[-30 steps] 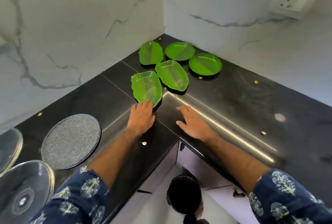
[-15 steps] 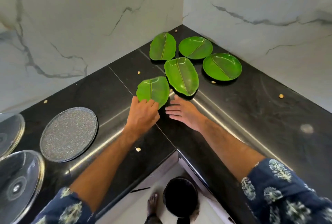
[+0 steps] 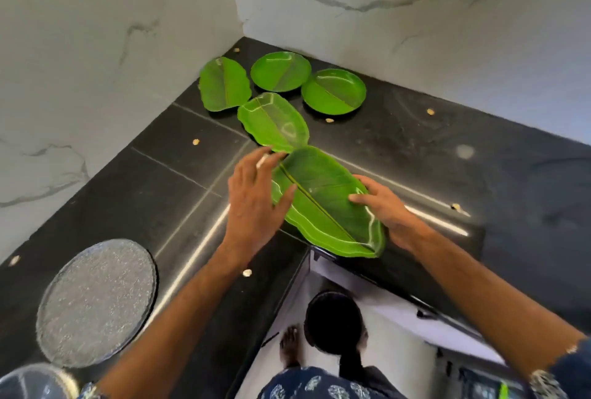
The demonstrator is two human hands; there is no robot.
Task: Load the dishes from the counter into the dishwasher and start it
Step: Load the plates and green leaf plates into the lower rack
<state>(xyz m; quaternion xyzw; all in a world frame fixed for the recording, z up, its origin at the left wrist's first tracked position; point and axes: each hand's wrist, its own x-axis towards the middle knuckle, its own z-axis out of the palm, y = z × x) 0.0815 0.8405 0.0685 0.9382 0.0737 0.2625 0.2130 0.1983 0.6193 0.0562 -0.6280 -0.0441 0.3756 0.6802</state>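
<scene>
Bright green leaf-shaped plate (image 3: 323, 203), darker midrib line. Round green plates (image 3: 280, 71), same vein pattern. Glossy black stone counter (image 3: 447, 149). White marble wall (image 3: 96, 30), grey veining. Speckled grey round glass plate (image 3: 96, 302).

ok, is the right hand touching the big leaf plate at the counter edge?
Touching. The head view shows the right hand with fingers curled over the leaf plate's right rim, thumb lying on its top surface, no gap visible.

Bright, even daylight. Long white glare streak across the glossy black stone tabletop (image 3: 415, 155), softer sheen on the green leaf-shaped plastic plates (image 3: 326, 203). Faint shadows beneath. Slight motion blur on fingertips (image 3: 265, 158). Wide-angle bending toward edges; bottom corners soft, smeared.
</scene>
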